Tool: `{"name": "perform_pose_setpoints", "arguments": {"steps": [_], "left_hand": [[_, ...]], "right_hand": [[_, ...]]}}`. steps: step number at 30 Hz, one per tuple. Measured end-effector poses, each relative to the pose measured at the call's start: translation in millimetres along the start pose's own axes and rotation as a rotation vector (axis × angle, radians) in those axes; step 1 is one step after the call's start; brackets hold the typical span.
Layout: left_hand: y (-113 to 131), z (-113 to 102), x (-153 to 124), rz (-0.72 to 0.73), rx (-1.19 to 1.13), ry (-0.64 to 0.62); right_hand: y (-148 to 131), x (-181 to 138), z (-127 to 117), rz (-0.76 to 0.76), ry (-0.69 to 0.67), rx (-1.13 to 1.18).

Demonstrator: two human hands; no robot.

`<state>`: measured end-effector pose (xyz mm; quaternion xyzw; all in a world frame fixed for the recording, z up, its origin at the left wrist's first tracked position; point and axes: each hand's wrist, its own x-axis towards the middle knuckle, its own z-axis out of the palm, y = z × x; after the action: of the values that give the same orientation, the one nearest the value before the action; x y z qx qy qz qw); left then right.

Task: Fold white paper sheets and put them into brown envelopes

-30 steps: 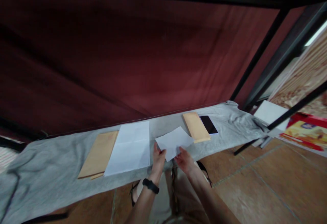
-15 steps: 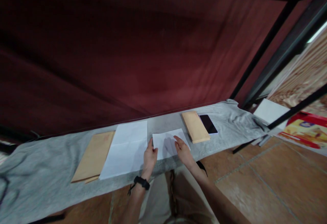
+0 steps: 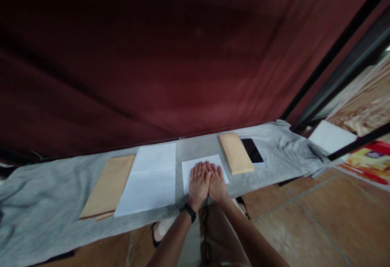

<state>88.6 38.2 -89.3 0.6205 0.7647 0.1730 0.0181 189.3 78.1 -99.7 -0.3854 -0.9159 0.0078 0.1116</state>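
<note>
A folded sheet of white paper (image 3: 189,167) lies on the grey cloth in front of me, partly covered by both hands. My left hand (image 3: 199,183) presses flat on it with fingers stretched out. Right beside it, thumbs meeting, my right hand (image 3: 215,181) also lies flat on the sheet. To the left is a larger stack of white paper (image 3: 149,179) with a crease across it. Brown envelopes (image 3: 106,185) lie partly under its left edge. On the right rests a stack of smaller brown envelopes (image 3: 236,153).
A dark-screened phone (image 3: 252,150) lies beyond the right envelopes. The grey cloth (image 3: 51,202) covers a long narrow bench against a dark red wall hanging (image 3: 183,76). At the right stand black metal bars and a red-and-yellow box (image 3: 373,161). The floor is brown tile (image 3: 292,218).
Both hands have moved from the sheet's left edge and right part to its middle, and now lie flat side by side. The view has shifted slightly.
</note>
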Motion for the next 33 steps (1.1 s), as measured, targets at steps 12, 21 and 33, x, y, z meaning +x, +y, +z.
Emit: {"name": "perform_pose_setpoints", "arguments": {"steps": [12,21,33], "left_hand": [[-30,-2,-5,-0.109,0.135,0.046],[-40,-7,-19,-0.155,0.134,0.129],[-38,-14,-18,-0.136,0.215,0.051]], "right_hand": [[7,1,14,0.201,0.164,0.017],[17,-10,18,0.283,0.258,0.127],[-8,38,12,0.034,0.087,0.190]]}}
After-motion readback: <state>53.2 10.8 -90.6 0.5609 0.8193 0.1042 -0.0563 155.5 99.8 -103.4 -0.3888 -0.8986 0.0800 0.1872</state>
